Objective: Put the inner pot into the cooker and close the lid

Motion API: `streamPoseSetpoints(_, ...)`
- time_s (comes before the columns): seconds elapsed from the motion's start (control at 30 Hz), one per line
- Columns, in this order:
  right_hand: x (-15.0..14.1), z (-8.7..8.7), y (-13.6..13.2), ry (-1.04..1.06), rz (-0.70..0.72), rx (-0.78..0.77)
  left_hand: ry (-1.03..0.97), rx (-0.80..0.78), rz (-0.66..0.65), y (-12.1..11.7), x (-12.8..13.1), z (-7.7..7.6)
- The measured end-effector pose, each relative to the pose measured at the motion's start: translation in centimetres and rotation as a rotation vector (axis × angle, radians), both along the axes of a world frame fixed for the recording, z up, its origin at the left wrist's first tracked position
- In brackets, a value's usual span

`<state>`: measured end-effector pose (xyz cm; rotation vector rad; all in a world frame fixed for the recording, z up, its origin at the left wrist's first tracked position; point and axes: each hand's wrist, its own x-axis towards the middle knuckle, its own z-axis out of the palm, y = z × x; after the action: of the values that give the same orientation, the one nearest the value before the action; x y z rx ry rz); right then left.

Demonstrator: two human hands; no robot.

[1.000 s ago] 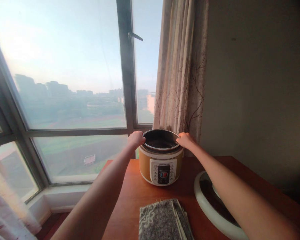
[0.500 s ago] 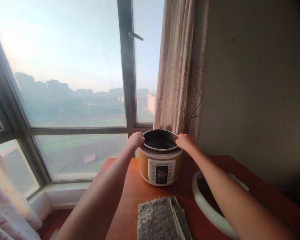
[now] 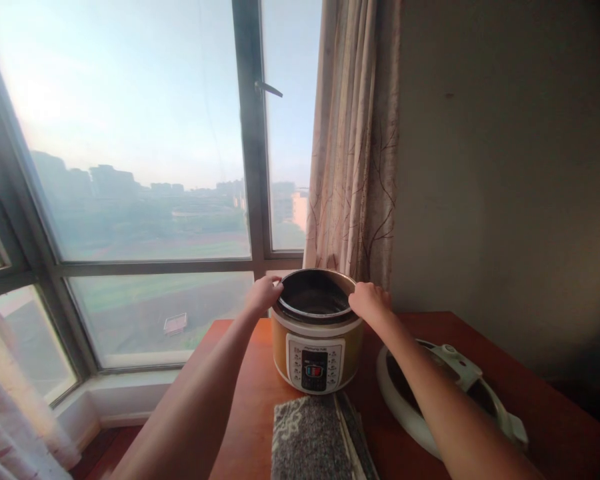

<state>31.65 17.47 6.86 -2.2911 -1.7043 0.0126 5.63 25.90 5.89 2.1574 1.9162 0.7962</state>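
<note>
Table (image 3: 253, 373): grey cloth (image 3: 310, 440) before cooker (image 3: 315, 360), lid (image 3: 455, 363) beside, curtain (image 3: 347, 133) behind.

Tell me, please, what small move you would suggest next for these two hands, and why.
I would probably raise the inner pot slightly, keeping it level: the left hand and right hand grip opposite sides of its rim, and the lid lies off to the right. Pulling nearer seems riskier, as the electric pressure cooker stands right by the folded gray cloth.
</note>
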Motion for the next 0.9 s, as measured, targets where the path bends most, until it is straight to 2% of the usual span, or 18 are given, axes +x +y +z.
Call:
streamPoseSetpoints(0.17,-0.1,-0.2,-1.1,0.011,-0.002,0.015,-0.009,0.008,0.002,-1.1,-0.1,0.0)
streamPoseSetpoints(0.53,0.0,-0.5,-1.4,0.020,0.006,0.028,-0.053,-0.002,0.035,-1.5,0.1,0.0)
streamPoseSetpoints(0.9,1.5,-0.3,0.1,0.000,0.075,0.009,-0.058,0.028,0.026,-1.7,0.4,-0.4)
